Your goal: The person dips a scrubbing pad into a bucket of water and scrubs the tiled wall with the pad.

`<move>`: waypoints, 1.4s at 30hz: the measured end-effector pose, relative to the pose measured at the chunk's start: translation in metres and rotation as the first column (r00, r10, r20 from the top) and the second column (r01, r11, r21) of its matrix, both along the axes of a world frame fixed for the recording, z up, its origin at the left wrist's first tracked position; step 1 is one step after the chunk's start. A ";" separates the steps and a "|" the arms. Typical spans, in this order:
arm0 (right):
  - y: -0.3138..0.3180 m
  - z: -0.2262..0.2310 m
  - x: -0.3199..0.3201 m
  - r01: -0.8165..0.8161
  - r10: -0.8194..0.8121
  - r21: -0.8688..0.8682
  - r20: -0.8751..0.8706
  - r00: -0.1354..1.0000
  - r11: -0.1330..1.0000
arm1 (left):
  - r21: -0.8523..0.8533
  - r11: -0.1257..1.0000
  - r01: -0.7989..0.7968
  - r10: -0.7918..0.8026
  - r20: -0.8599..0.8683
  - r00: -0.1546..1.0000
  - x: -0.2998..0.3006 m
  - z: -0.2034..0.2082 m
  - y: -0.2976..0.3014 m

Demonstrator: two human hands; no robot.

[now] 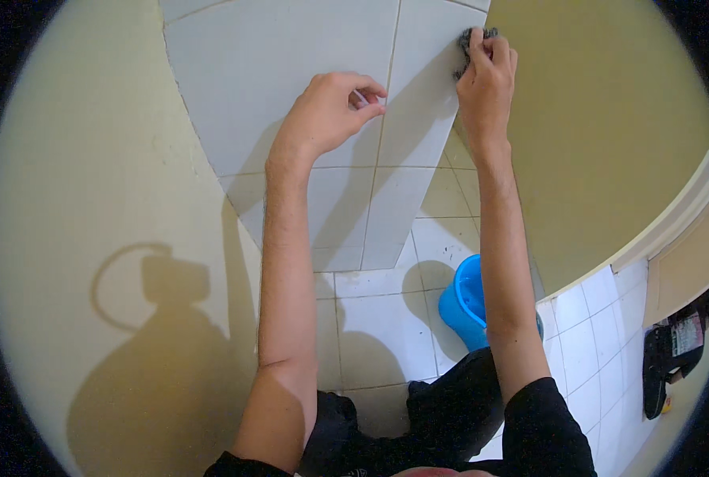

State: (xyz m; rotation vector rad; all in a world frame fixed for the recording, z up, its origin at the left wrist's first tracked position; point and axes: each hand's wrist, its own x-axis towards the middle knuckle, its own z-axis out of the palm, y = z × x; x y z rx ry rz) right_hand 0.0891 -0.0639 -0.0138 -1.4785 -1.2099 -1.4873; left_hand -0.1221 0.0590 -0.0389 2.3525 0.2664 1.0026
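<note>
My right hand point(488, 87) grips a crumpled dark grey scouring pad point(463, 54) at the upper right edge of the white tiled surface point(322, 48). Part of the pad is hidden behind my fingers. To its left, my left hand point(326, 111) is at the same tiles, fingers loosely curled and the thumb apart from them. Nothing shows in its grasp; whether the fingertips touch the tile I cannot tell. Both bare forearms reach up from below.
A blue bucket point(464, 306) stands on the tiled floor point(386, 326), partly behind my right forearm. Plain yellowish walls rise at left point(92, 159) and right point(601, 119). Dark items point(672, 354) lie at the far right.
</note>
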 end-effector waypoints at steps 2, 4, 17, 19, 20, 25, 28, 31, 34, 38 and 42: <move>-0.001 0.010 -0.003 0.008 -0.008 -0.002 -0.009 1.000 1.000 | 0.003 1.000 0.001 -0.001 -0.002 1.000 -0.001 0.001 -0.001; -0.002 0.014 -0.006 -0.010 0.010 0.005 -0.006 1.000 1.000 | 0.006 1.000 -0.005 0.005 -0.005 1.000 -0.004 0.002 -0.002; -0.002 0.032 -0.002 -0.076 0.077 0.023 -0.072 0.994 0.997 | -0.010 1.000 -0.009 0.009 0.006 1.000 -0.007 0.005 0.000; -0.003 0.016 -0.005 -0.059 0.060 0.014 -0.058 0.997 0.998 | -0.017 1.000 -0.003 0.003 -0.001 1.000 -0.005 0.001 0.003; -0.004 0.005 -0.006 -0.047 0.048 0.011 -0.039 0.998 0.999 | -0.017 1.000 -0.004 0.004 0.007 1.000 -0.005 0.001 0.005; -0.003 -0.034 -0.014 -0.016 0.013 -0.029 -0.127 0.992 0.999 | -0.013 1.000 -0.005 0.005 -0.003 1.000 -0.004 0.003 0.003; -0.005 -0.032 -0.017 -0.028 0.023 -0.036 -0.139 0.990 0.999 | -0.014 1.000 -0.006 0.006 0.014 1.000 -0.007 0.004 0.000; -0.003 -0.037 -0.019 -0.044 0.040 -0.027 -0.138 0.990 0.999 | -0.009 1.000 -0.013 0.013 -0.006 1.000 -0.007 0.005 -0.002; 0.002 -0.038 -0.022 -0.028 0.025 -0.020 -0.120 0.993 0.999 | -0.002 1.000 -0.015 0.015 0.023 1.000 -0.007 0.005 0.001; 0.011 -0.005 -0.017 -0.019 0.019 0.010 0.003 1.000 1.000 | 0.004 1.000 0.001 -0.001 0.021 1.000 -0.005 0.007 0.001; 0.013 -0.007 -0.026 -0.027 0.027 -0.018 -0.009 1.000 0.999 | 0.016 1.000 -0.007 0.007 0.007 1.000 -0.007 0.007 -0.001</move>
